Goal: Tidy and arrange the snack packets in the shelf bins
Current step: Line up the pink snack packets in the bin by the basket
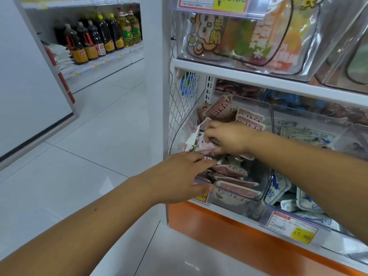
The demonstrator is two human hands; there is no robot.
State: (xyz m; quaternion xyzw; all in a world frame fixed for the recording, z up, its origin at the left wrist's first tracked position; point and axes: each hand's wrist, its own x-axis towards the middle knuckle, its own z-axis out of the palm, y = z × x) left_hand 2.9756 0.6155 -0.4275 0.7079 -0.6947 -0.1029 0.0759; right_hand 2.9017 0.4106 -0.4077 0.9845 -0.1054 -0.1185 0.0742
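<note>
A clear plastic shelf bin [267, 156] at the left end of the lower shelf holds several small red-and-white snack packets [235, 189]. My right hand [229, 139] reaches into the middle of the bin, fingers pinched on a pale pink packet [207, 147] beside a tilted stack of packets [194, 138]. My left hand [183, 176] rests at the bin's front left corner, fingers pressed on the front packets and thumb under the rim. More red packets [221, 108] lie at the back.
The neighbouring bin [322, 124] to the right holds blue-and-white packets [278, 188]. Yellow price tags [301, 235] hang on the orange shelf front. Clear bags of mixed snacks [249, 36] fill the shelf above. A wire mesh side panel [179, 100] bounds the left. Oil bottles [103, 36] stand across the aisle.
</note>
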